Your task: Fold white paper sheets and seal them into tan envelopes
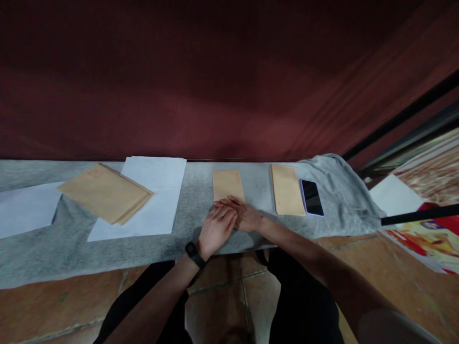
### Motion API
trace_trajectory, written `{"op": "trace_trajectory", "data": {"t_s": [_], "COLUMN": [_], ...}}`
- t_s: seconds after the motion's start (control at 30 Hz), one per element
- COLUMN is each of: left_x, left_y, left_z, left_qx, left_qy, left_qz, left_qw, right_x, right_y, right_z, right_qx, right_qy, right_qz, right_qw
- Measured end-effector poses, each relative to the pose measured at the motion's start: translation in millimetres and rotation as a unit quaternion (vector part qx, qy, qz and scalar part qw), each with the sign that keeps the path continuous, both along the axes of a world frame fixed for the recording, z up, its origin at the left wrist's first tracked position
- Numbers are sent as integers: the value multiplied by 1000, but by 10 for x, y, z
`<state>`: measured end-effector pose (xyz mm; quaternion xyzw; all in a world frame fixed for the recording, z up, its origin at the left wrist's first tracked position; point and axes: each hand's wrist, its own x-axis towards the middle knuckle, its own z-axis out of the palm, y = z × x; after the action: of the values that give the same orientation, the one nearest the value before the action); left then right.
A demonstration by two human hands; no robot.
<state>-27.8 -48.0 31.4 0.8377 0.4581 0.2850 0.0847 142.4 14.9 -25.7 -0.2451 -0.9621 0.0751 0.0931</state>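
A brown paper envelope (228, 184) with small red print at its far right corner lies on the grey cloth in front of me. My left hand (218, 223) and my right hand (245, 217) meet over its near end, which they cover. The left fingers lie flat and overlap those of the right hand. Stretched across the envelope, the right fingers rest on it, partly hidden under the left. A black band (195, 254) circles my left wrist.
To the left, a stack of brown envelopes (103, 193) lies on white paper sheets (154, 191), with more white paper (28, 210) beyond. On the right are another envelope stack (288, 191) and a phone (311, 197). The grey cloth (193, 191) ends at a dark red curtain (215, 95).
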Motion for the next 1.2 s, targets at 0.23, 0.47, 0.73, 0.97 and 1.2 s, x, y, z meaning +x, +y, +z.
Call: {"op": "trace_trajectory", "data": {"t_s": [0.23,0.47,0.73,0.97,1.2], "left_x": [-84,-73,-38,40,280], "left_y": [206,300,371,621,1191], "left_z": [-149,-326,-346,-388,-416], "left_qx": [-76,-91,-115,-124,-111], "left_qy": [22,100,144,174,190], "left_qz": [33,-10,-23,-51,-34], "left_qw": [996,991,983,976,975], "right_x": [29,41,76,128,124], "right_y": [-307,-627,-595,-481,-386], "right_z": [3,97,303,356,299], "right_qx": [-31,-60,-155,-317,-445], "right_qy": [33,8,65,191,249], "right_qz": [-3,-35,28,37,18], "right_qw": [999,998,985,928,860]}}
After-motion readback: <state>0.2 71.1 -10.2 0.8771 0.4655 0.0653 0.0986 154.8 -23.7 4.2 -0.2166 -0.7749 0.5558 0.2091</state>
